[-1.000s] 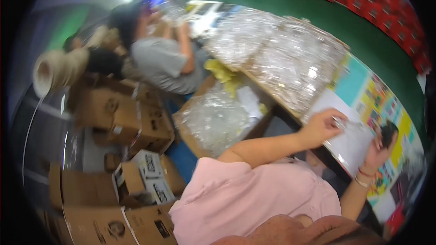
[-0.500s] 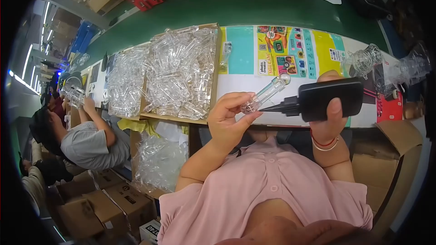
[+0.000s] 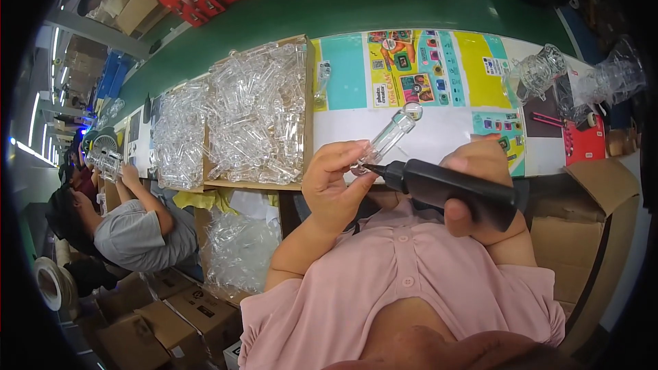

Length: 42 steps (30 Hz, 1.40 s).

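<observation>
My left hand (image 3: pixel 334 181) pinches the lower end of a clear plastic tube-shaped piece (image 3: pixel 392 135), which tilts up to the right and ends in a round ball. My right hand (image 3: pixel 480 178) grips a black squeeze bottle (image 3: pixel 456 188), tipped so its pointed nozzle aims left. The nozzle's tip meets the clear piece's lower end, by my left fingertips; whether anything comes out is too small to see. To the left, an open cardboard box (image 3: pixel 310 106) holds a heap of similar clear pieces (image 3: pixel 257 106).
A printed colourful sheet (image 3: pixel 343 68) covers the bench before me. Clear plastic parts (image 3: pixel 538 72) and a red card (image 3: pixel 586 140) lie at the right. Below the bench are a bag-filled carton (image 3: pixel 240 250) and an open carton (image 3: pixel 569 247). A co-worker (image 3: pixel 147 229) sits at the left.
My right hand has tilted the bottle, its base now lower, and brought the nozzle left to the clear piece's end. The whole view has shifted slightly.
</observation>
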Available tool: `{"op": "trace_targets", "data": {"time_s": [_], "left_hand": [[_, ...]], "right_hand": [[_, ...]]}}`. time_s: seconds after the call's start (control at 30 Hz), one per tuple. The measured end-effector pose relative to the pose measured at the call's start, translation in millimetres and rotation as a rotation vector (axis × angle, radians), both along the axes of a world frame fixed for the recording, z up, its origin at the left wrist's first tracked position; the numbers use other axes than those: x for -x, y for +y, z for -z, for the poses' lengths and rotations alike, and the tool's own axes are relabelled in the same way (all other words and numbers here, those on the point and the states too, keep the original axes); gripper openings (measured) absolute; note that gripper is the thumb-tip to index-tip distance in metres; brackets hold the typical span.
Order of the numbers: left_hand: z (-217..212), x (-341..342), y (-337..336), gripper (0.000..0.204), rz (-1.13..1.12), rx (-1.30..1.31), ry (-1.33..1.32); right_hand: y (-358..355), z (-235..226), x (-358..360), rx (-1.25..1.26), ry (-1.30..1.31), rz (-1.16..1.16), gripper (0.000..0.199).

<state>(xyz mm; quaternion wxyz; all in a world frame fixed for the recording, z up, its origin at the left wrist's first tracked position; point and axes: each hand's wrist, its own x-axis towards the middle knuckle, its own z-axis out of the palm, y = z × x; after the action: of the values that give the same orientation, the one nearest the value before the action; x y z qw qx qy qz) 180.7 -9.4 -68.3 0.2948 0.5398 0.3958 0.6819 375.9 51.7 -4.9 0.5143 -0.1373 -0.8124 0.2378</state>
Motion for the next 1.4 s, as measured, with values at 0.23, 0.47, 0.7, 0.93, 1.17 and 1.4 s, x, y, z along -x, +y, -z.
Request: {"op": "trace_targets", "data": {"time_s": [0.23, 0.47, 0.7, 0.93, 1.17, 1.4], "left_hand": [[5, -4, 1, 0.037, -0.019, -0.038, -0.058], [3, -5, 5, 0.038, -0.054, -0.091, 0.028], [-5, -2, 7, 0.038, -0.121, -0.162, 0.217], [-12, 2, 6, 0.037, -0.190, -0.178, 0.432], [-16, 2, 5, 0.036, -0.270, -0.178, 0.575], [-20, 2, 7, 0.040, -0.303, -0.144, 0.646]], "right_hand": [[-1, -1, -1, 0.011, 0.020, 0.006, 0.035], [2, 0, -3, 0.136, 0.099, 0.034, 0.029], [11, 3, -2, 0.265, 0.175, -0.032, 0.027], [11, -3, -5, 0.251, 0.131, -0.032, 0.026], [5, -8, -5, 0.089, 0.034, 0.000, 0.029], [-2, 4, -5, -0.112, -0.005, -0.002, 0.036]]}}
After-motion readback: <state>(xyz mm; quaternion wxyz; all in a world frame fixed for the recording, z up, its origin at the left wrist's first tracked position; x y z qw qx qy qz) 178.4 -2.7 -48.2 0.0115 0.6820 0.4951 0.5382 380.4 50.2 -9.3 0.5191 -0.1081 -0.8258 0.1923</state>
